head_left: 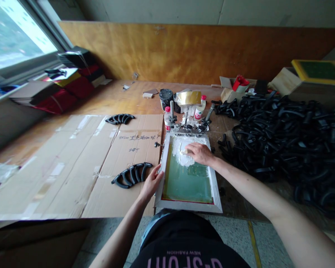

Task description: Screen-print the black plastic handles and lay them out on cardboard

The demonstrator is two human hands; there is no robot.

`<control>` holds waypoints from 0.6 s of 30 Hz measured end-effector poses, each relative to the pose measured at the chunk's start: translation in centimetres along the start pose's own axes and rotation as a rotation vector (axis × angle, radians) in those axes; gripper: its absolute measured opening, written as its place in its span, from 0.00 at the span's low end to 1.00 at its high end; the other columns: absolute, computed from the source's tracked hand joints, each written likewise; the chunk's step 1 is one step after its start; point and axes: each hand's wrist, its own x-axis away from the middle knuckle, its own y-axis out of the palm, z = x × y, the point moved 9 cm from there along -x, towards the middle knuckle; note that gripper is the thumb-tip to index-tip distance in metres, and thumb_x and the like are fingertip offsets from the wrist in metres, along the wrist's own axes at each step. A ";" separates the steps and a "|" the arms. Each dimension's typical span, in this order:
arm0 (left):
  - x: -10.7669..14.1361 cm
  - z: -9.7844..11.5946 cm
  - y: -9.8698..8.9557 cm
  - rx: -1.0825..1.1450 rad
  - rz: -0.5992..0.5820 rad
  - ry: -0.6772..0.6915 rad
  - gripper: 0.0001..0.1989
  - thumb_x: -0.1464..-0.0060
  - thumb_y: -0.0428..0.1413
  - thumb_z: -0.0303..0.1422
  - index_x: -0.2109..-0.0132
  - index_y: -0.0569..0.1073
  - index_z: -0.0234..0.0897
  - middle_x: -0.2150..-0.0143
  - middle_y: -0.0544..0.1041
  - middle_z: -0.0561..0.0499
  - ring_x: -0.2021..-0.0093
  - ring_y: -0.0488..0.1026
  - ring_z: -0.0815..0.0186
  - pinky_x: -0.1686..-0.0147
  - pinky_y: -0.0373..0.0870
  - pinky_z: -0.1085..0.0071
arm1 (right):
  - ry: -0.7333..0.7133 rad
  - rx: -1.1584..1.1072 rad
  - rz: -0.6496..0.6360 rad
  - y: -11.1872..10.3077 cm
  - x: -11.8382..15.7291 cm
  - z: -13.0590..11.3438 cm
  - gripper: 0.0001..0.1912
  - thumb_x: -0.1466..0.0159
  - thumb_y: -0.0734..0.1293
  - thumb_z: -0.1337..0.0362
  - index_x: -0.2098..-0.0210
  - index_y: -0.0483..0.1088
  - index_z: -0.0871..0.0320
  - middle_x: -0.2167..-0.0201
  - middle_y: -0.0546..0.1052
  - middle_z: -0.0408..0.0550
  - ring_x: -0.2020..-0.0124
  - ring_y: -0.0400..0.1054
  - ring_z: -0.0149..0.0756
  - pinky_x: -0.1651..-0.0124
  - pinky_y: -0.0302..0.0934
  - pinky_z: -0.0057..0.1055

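A screen printing frame with a green mesh lies in front of me, its far side at a metal hinge clamp. White ink is spread thickly over the mesh's far part. In the ink, my right hand is closed around a small pale squeegee, partly hidden by the fingers. My left hand grips the frame's left edge; some of its fingertips are hidden there. Close by on the left, several black curved tubes sit in a row on cardboard.
A large heap of black curved tubes covers the right side. Farther back, another short row of tubes lies on the cardboard. Red-capped bottles and a dark tub stand behind the clamp. A wooden board closes off the table's back.
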 end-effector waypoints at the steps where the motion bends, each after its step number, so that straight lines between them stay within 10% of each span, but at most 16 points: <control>1: 0.4 0.8 0.0 0.007 0.001 0.006 0.39 0.50 0.60 0.49 0.35 0.63 0.37 0.62 0.80 0.47 0.64 0.76 0.61 0.65 0.71 0.71 | 0.065 0.013 0.034 -0.8 -1.3 1.1 0.13 0.37 0.68 0.62 0.52 0.73 0.52 0.62 0.77 0.47 0.58 0.69 0.40 0.57 0.62 0.32; 6: 2.4 6.5 -0.6 0.093 0.037 0.082 0.27 0.47 0.56 0.53 0.46 0.74 0.42 0.57 0.79 0.50 0.66 0.74 0.65 0.70 0.69 0.74 | 0.317 0.128 0.223 -5.8 -4.2 7.3 0.29 0.39 0.70 0.61 0.39 0.65 0.51 0.60 0.76 0.50 0.60 0.69 0.43 0.58 0.62 0.35; 10: 2.1 11.6 0.2 0.220 0.011 0.166 0.28 0.45 0.49 0.58 0.53 0.74 0.40 0.66 0.78 0.52 0.76 0.69 0.69 0.77 0.66 0.74 | 0.577 0.059 0.419 -9.1 0.7 14.0 0.18 0.36 0.64 0.62 0.46 0.69 0.55 0.62 0.76 0.51 0.62 0.68 0.41 0.57 0.61 0.35; 14: 0.6 17.8 0.9 0.345 0.015 0.439 0.24 0.46 0.54 0.54 0.53 0.71 0.39 0.63 0.77 0.51 0.67 0.74 0.67 0.69 0.71 0.74 | 0.730 -0.101 0.289 -4.3 6.0 16.5 0.09 0.37 0.64 0.63 0.59 0.71 0.59 0.68 0.76 0.50 0.66 0.68 0.39 0.60 0.61 0.35; 18: -0.4 18.9 2.4 0.457 0.000 0.450 0.24 0.43 0.51 0.52 0.49 0.68 0.40 0.63 0.77 0.49 0.65 0.75 0.66 0.69 0.72 0.73 | 0.441 -0.209 0.115 2.5 6.4 11.4 0.12 0.44 0.71 0.63 0.60 0.72 0.55 0.63 0.76 0.46 0.60 0.68 0.39 0.54 0.62 0.35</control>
